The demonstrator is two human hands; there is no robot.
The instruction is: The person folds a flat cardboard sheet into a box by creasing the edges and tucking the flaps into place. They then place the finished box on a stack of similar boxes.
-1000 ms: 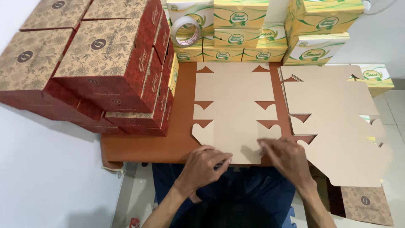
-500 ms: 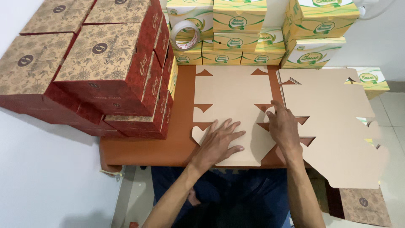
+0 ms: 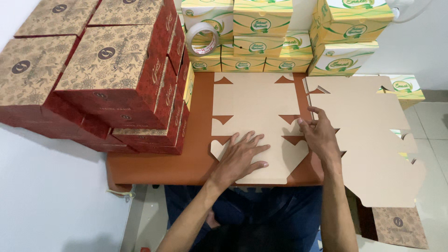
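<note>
Head view: left hand [image 3: 242,156] spread flat, pinning a flat carton blank [image 3: 256,116] at the tabletop's [image 3: 196,158] near edge; right hand [image 3: 319,135], fingers loosely curled, touches the blank's right flap, steadying it.

Plain tan cardboard blank [image 3: 254,109], red-brown floral boxes [image 3: 109,70], yellow-green boxes [image 3: 261,21]

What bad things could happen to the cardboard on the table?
The pile of flat blanks on the right juts past the table edge, so a bump might tip it off. The left hand presses the flat cardboard blank while the right hand grips its side; a hard pull could crease it wrongly.
</note>
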